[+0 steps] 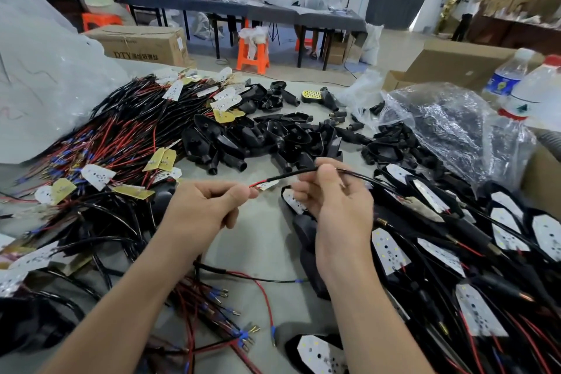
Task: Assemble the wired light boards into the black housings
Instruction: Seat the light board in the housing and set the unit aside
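grey bench [267, 234] fills the near view, and other workers sit at long tables far behind it. a tangle of wired light boards [106, 136] lies on the left. loose black housings [273, 136] are heaped at the far centre, and boards seated in housings [440, 222] spread across the right.

you hold one wired board [268, 184] just above the bench, near the middle, between those heaps. your left grip [209, 206] pinches the red lead right beside the board between thumb and forefinger, with the other fingers curled under. your right grip [334, 200] pinches the black sleeved cable [303, 171] a little further along, thumb on top, palm turned toward you and the spare fingers loosely bent. both forearms reach in from the near edge with the wrists about level. the cable runs fairly straight between the two pinches and then trails off to the right, where its end is lost among the finished pieces.

this looks like straightening the lead before threading, since neither grip holds a housing. to do it well, pull on the sleeve and not on the thin red lead, so the joint at the board takes no strain. feed the free end through a housing's neck first. keep the board flat as it seats, and lift the trailing cable clear of the finished pile so nothing snags.
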A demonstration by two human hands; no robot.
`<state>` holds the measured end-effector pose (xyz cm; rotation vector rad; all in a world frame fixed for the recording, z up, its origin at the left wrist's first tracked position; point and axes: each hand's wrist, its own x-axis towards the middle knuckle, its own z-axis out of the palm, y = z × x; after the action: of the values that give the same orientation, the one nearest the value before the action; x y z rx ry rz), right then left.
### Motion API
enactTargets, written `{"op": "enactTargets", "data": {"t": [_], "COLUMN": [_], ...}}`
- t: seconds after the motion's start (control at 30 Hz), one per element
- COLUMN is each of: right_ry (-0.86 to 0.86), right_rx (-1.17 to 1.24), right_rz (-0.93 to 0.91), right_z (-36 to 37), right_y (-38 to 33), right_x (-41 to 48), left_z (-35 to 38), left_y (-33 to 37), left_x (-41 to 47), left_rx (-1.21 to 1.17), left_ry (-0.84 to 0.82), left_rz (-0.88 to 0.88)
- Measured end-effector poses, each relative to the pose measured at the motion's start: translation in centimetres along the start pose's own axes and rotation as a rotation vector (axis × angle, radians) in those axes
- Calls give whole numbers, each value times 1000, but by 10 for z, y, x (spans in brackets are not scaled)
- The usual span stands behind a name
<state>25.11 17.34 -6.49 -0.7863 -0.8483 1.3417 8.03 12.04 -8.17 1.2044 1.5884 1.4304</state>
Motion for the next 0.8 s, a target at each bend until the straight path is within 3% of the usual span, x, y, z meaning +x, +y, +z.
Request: {"op": "enactTargets", "data": {"t": [0.17, 0.33, 0.43, 0.53, 0.63, 0.8], "right_ry": [-186, -263, -293, -300, -315, -303], "right_rx": [-174, -237, -261, -273, -235, -223], "right_rz": [39, 10, 10, 7, 25, 61], "right_z": [-3, -10, -7, -9, -10, -10], "right_y": [3, 4, 7, 6, 5, 3], "right_x": [-2, 0, -2, -3, -3, -3], "left_z": [-4, 0, 34, 69, 92, 85], "left_y": [10, 19, 26, 21, 7, 5], "left_x": [-6, 37, 76, 104, 117, 129], "left_rx": [143, 449, 614, 689, 801, 812], "left_ry": [-181, 120, 106, 51, 117, 208], "left_rz": [-38, -52, -70, -199, -289, -290]}}
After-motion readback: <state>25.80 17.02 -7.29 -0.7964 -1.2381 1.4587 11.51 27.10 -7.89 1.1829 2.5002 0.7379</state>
